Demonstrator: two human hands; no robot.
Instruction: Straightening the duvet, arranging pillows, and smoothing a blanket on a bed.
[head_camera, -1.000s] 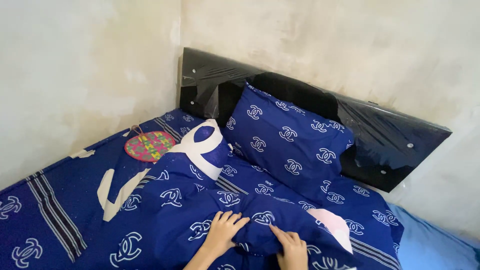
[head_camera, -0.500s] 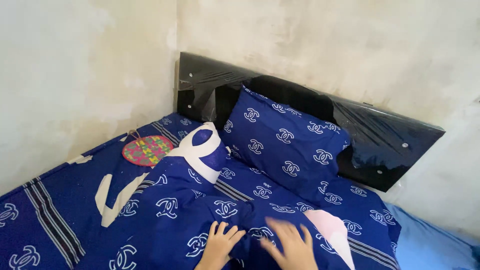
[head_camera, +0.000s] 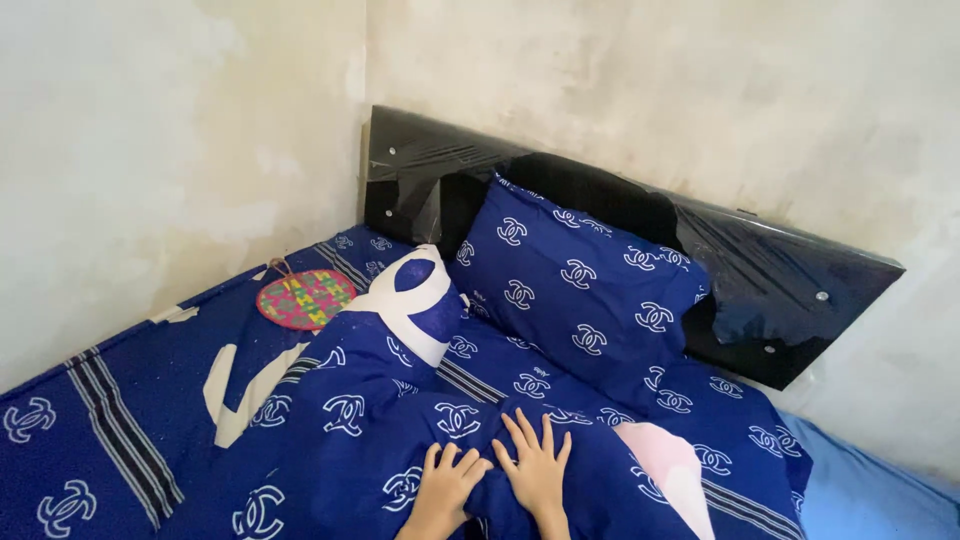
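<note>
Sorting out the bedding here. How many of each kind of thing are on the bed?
Pillows: 2, one leaning on the headboard, one lying beside it
Blankets: 1, under both hands
Round woven fans: 1
Total: 4

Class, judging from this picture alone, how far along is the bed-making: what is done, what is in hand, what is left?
Done: a pillow leans on the headboard. In hand: both hands, left hand and right hand, lie flat on the rumpled blue cover. Left: the cover is bunched and creased, a bolster lies askew, and a round woven fan sits on the sheet.
</note>
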